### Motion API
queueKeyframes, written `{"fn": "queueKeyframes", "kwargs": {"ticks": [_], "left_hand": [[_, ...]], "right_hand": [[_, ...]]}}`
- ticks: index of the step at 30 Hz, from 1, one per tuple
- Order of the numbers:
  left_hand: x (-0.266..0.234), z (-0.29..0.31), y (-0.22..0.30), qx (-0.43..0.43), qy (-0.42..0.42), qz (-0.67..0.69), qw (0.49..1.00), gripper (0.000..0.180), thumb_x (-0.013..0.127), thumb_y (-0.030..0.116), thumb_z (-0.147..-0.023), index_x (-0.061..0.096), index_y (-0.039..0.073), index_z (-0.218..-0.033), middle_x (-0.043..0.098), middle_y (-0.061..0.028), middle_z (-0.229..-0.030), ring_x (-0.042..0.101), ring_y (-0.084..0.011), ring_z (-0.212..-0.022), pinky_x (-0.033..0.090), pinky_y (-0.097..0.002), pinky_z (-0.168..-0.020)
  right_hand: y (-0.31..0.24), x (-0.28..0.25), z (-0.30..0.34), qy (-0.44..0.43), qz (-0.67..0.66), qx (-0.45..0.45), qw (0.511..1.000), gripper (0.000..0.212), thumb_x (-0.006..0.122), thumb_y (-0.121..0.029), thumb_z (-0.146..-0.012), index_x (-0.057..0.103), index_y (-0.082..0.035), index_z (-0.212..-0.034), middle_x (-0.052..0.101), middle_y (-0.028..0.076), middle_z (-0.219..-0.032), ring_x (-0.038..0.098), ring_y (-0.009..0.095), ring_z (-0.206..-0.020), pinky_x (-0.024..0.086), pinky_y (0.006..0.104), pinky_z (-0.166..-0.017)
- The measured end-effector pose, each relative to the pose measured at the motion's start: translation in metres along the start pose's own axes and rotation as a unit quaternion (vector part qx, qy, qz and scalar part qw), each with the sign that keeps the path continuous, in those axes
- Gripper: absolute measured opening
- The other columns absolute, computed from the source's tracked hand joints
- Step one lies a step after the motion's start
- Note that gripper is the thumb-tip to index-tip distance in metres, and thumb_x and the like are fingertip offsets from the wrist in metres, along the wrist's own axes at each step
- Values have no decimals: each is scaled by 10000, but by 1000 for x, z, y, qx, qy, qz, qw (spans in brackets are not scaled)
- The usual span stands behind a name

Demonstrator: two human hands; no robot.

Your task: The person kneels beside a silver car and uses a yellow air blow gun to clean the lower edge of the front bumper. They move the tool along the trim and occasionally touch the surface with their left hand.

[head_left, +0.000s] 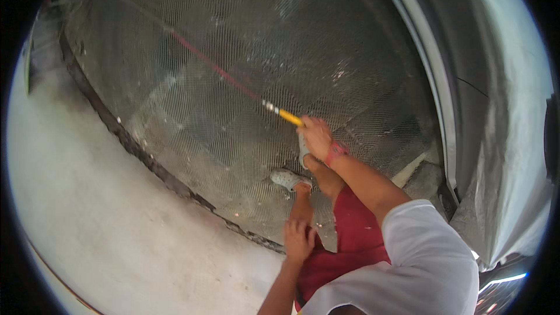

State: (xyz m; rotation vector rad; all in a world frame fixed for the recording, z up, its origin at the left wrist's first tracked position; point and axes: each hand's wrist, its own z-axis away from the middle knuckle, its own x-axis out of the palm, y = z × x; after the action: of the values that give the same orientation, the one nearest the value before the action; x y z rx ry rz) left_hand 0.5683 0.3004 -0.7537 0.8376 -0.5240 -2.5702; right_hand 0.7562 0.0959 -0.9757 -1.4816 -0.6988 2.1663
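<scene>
In my right hand (317,137) is the yellow end of a long thin pole (217,70), my fingers wrapped round it. The pole has a silvery-white collar beside the yellow part and a red shaft. It slants away to the far left over the floor, where it turns pale and blurs, so what its far end carries cannot be made out. My left hand (299,240) rests on my left knee at the hem of my red shorts, its fingers spread and holding nothing. A pink watch is on my right wrist.
Dark patterned tiles (219,105) cover the floor under my pale clogs (290,179). Along the left runs a pale wall (116,198) with a broken dark edge at its base. A curved grey metal edge (429,46) and grey sheeting (496,157) stand on the right.
</scene>
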Motion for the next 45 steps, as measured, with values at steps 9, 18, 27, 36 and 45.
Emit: {"fn": "queueKeyframes", "kwargs": {"ticks": [9,18,27,36,45], "left_hand": [[-190,-213,229,356,-8,-237,904,474,724,239,-912,565,71,-1325,627,-177,-1322,569,-409,-1259,415,-567,-1070],[-156,-233,335,350,9,-279,894,279,661,200,-947,608,33,-1165,702,-180,-1017,665,-391,-1037,456,-546,-1049],[-228,-223,256,393,-203,-267,856,645,720,324,-914,520,138,-1498,431,-194,-1562,389,-428,-1445,296,-606,-1207],[-298,-203,226,246,-385,-369,809,184,684,295,-941,685,134,-1029,690,-66,-1132,612,-324,-1181,480,-536,-950],[-305,-202,288,99,-590,-260,758,229,648,316,-989,580,100,-1020,686,-165,-885,683,-408,-892,509,-531,-764]], "right_hand": [[-55,-303,96,90,37,-19,995,392,672,-94,-865,609,-104,-1252,602,92,-1291,565,307,-1249,364,484,-1167],[-68,-289,45,460,-533,353,617,860,713,-213,-988,141,-26,-1603,418,219,-1529,533,270,-1308,469,424,-1059],[36,-306,7,648,-578,434,239,609,426,-611,-1067,429,-100,-1399,621,75,-1315,712,243,-854,462,312,-599],[129,-284,-13,550,-630,460,298,672,336,-699,-1046,599,-98,-1192,698,77,-971,634,205,-689,480,326,-615],[181,-295,-32,599,-591,417,344,729,315,-707,-1042,611,-84,-1280,700,94,-987,644,205,-672,506,336,-607]]}}
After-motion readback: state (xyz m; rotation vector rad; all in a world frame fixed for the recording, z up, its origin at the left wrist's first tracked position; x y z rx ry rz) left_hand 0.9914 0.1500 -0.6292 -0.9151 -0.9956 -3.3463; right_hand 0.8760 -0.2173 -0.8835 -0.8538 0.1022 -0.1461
